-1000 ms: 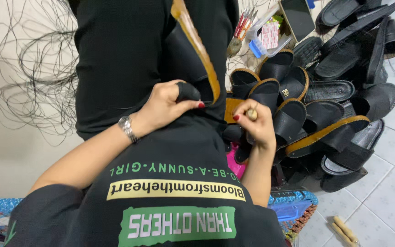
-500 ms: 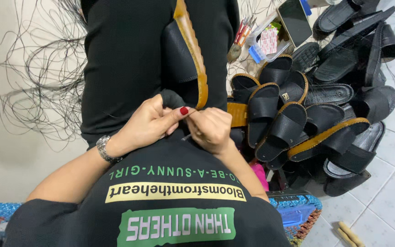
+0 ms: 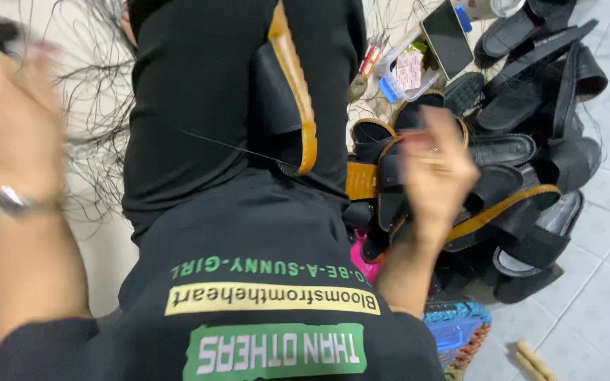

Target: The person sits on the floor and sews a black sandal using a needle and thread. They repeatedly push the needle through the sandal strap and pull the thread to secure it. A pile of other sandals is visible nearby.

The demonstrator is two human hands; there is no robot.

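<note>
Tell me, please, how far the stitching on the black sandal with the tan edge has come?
The black sandal with the tan edge rests on the lap. In hand: a taut dark thread runs from it; the left hand is raised, the right hand beside it, both blurred. Left: a pile of black sandals on the floor.

Heap of black sandals [image 3: 531,141], dark phone [image 3: 446,39], tiled floor [image 3: 601,310], tangled black threads [image 3: 90,141]

The person wears a black T-shirt [image 3: 248,296] with printed lettering in green and yellow panels, black trousers [image 3: 199,106], and a silver wristwatch [image 3: 10,201].
</note>
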